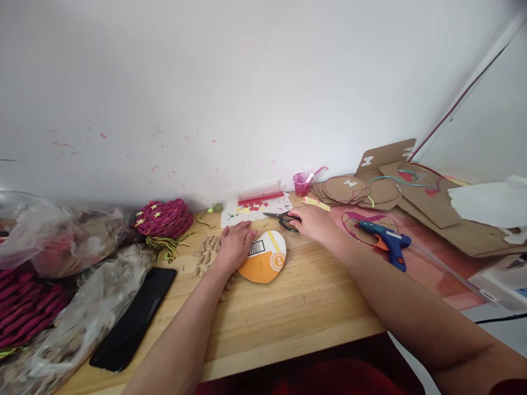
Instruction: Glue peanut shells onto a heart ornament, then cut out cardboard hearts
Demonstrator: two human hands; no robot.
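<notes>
A round cardboard disc, orange and white with a printed barcode, lies on the wooden table. My left hand rests over its left edge, palm down, fingers stretched forward and thumb beside the barcode. Just beyond the disc are black-handled scissors, blades pointing left. My right hand has its fingers closed at their handles; part of the grip is hidden. Peanuts in their shells are scattered left of and beneath my left hand. A white sheet with red, yellow and green stars lies behind the scissors.
A blue glue gun lies on the right, near stacked cardboard discs and cardboard sheets. A pink-stained cup stands by the wall. At left are a black phone, a magenta braided piece and plastic bags.
</notes>
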